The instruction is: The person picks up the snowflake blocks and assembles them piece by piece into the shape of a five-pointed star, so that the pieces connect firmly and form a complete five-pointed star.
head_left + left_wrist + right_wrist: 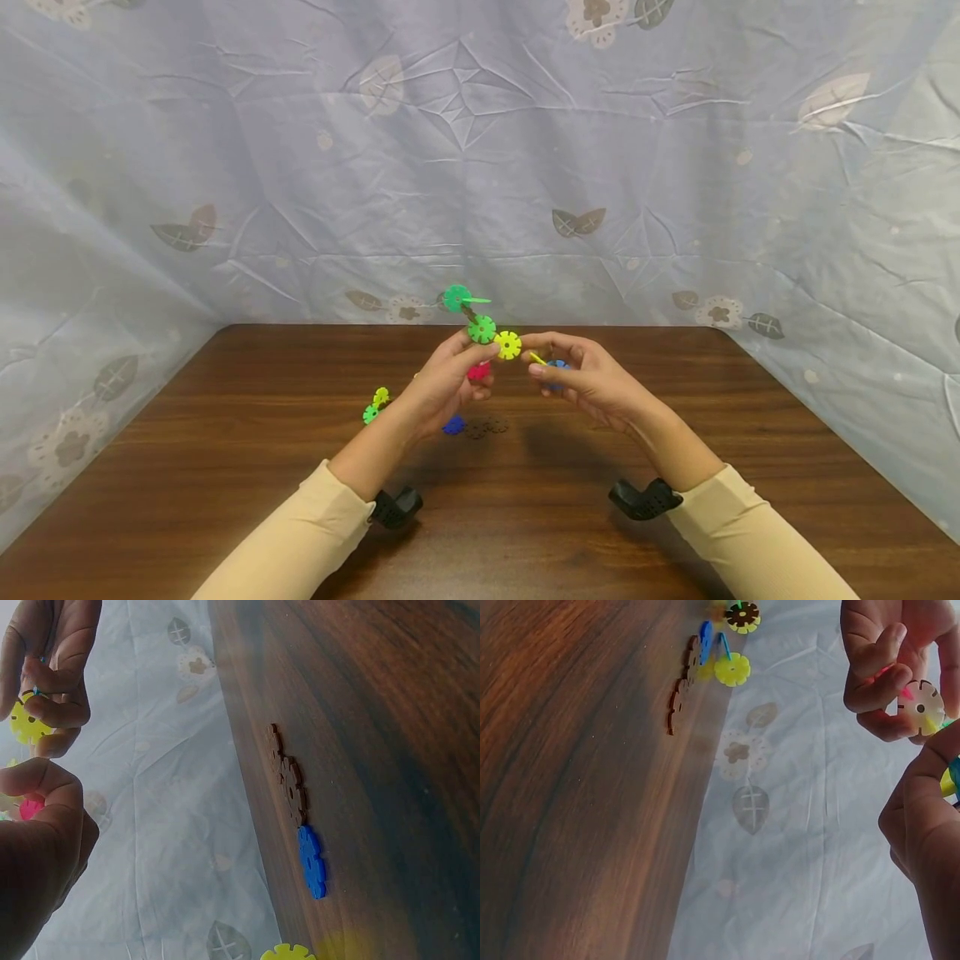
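My left hand (444,379) holds a small chain of notched plastic discs between thumb and fingers. In it are an upper green disc (457,298), a lower green disc (482,329), a yellow disc (508,345) and a pink disc (478,371) partly behind the fingers. Facing it, my right hand (607,383) pinches a yellow disc (537,358) seen nearly edge-on. A blue disc (557,375) shows behind the right thumb; whether it joins that yellow one is hard to tell. Both hands are raised above the table, fingertips close together.
Beneath the hands, a blue disc (311,862) and brown discs (292,791) lie in a row on the wooden table (225,467). Left of them sits another cluster with a yellow disc (382,396) and a green disc (371,413). A patterned curtain (465,167) hangs behind.
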Demonstrator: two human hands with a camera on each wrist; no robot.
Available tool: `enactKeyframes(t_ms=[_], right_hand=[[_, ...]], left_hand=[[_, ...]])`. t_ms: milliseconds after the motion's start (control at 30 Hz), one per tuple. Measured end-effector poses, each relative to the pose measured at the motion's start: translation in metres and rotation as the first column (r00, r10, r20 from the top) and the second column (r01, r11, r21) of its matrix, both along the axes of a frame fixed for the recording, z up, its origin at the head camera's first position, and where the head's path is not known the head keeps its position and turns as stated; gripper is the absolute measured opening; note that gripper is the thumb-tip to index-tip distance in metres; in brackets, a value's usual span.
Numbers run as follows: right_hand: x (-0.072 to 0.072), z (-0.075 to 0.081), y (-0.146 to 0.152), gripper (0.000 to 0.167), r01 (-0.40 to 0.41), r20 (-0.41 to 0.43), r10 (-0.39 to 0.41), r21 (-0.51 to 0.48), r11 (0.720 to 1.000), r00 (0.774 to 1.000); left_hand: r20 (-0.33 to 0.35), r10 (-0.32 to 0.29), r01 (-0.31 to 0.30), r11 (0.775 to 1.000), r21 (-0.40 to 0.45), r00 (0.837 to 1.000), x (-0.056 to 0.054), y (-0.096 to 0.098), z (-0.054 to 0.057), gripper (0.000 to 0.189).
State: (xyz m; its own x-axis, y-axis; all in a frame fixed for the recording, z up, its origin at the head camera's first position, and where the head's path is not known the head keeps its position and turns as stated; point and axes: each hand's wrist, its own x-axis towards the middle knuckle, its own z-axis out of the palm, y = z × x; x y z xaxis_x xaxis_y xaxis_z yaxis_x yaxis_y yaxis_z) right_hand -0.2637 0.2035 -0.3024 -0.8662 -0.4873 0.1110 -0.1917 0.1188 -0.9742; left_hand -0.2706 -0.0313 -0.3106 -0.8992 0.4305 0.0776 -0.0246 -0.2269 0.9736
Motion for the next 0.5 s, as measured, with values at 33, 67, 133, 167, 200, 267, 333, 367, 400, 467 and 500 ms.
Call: enactKeyframes(t_ms=[33, 67, 133, 167, 200, 267, 333, 367, 400, 467, 500], right_hand=[[-0.0001, -0.0002, 0.0004, 0.05, 0.001, 0.0, -0.001, 0.002, 1.0, 1.0], [-0.0002, -0.0003, 0.0006, 0.05, 0.002, 0.002, -0.002, 0.001, 1.0, 1.0], [0.0, -0.0002, 0.0009, 0.049, 0.004, 0.002, -0.004, 0.004, 1.0, 1.0], [0.0001, -0.0005, 0.0016, 0.049, 0.004, -0.005, -0.004, 0.012, 1.0, 1.0], [0.0002, -0.0005, 0.0019, 0.049, 0.001, -0.019, -0.001, 0.019, 1.0, 1.0], [0.0008, -0.0003, 0.0019, 0.049, 0.01, -0.082, -0.005, 0.063, 0.998, 0.997], [0.0014, -0.0003, 0.0016, 0.049, 0.026, -0.168, -0.008, 0.105, 0.994, 0.986], [0.0019, -0.0002, 0.0011, 0.049, 0.04, -0.215, -0.012, 0.124, 0.992, 0.977], [0.0023, 0.0001, 0.0001, 0.05, 0.055, -0.259, -0.018, 0.136, 0.989, 0.966], [0.003, 0.0003, -0.0016, 0.053, 0.087, -0.328, -0.035, 0.148, 0.985, 0.944], [0.0033, 0.0005, -0.0023, 0.054, 0.099, -0.348, -0.044, 0.144, 0.985, 0.936]], left_hand=[[-0.001, 0.0, 0.0, 1.0, -0.003, 1.0, 0.0, -0.0001, -0.0001, 0.019], [-0.002, -0.002, 0.002, 1.0, -0.005, 1.0, -0.0003, -0.0001, -0.0003, 0.019], [-0.003, -0.001, 0.001, 1.0, -0.012, 1.0, -0.0007, -0.0003, -0.0003, 0.019], [-0.003, 0.001, -0.001, 1.0, -0.015, 1.0, -0.0009, -0.0003, -0.0004, 0.019], [-0.001, 0.003, -0.003, 1.0, -0.017, 1.0, -0.0012, -0.0002, -0.0007, 0.019], [-0.004, 0.004, -0.004, 1.0, -0.027, 1.0, -0.0018, -0.0001, -0.001, 0.02], [-0.014, 0.005, -0.006, 0.999, -0.044, 1.0, -0.0019, -0.0004, -0.0011, 0.022], [-0.019, 0.006, -0.007, 0.999, -0.053, 1.0, -0.0018, -0.0004, -0.0011, 0.023], [-0.026, 0.007, -0.009, 0.998, -0.064, 1.0, -0.0016, -0.0005, -0.001, 0.023], [-0.043, 0.01, -0.014, 0.996, -0.087, 0.999, -0.0013, -0.0006, -0.0012, 0.023], [-0.052, 0.01, -0.015, 0.995, -0.096, 0.999, -0.0014, -0.0006, -0.0014, 0.023]])
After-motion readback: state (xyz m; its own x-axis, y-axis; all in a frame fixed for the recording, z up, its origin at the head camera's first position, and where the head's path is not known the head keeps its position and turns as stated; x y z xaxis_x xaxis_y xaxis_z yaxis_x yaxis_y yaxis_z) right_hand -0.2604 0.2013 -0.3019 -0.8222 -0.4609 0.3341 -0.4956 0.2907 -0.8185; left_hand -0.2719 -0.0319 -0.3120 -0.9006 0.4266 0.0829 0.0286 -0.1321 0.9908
